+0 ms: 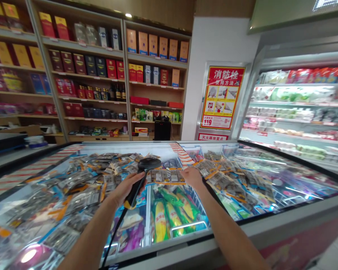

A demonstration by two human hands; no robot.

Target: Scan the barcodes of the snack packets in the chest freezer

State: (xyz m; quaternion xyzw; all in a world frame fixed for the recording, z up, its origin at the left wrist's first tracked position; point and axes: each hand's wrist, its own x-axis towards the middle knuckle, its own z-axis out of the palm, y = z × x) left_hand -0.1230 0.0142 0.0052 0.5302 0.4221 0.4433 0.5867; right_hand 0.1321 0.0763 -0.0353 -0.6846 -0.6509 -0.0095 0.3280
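My left hand (129, 187) is wrapped round the handle of a black barcode scanner (149, 162), its head tilted over the freezer and its cord hanging toward me. My right hand (192, 177) is closed on the right end of a flat packet with an orange edge (167, 176), its printed side up. The packet stretches across to just beside the scanner; whether my left fingers also touch its left end I cannot tell. Similar packets lie in a heap on the glass to the left (84, 187) and in another heap to the right (233, 176).
Below the glass lid of the chest freezer (191, 235) are yellow-green corn packages (173, 213) in wire baskets. Red-and-white striped tape (181, 153) crosses the lid. Shelves of boxed goods (98, 75) stand behind, with a red fire-hydrant poster (223, 97) and a lit refrigerated display (301, 112) to the right.
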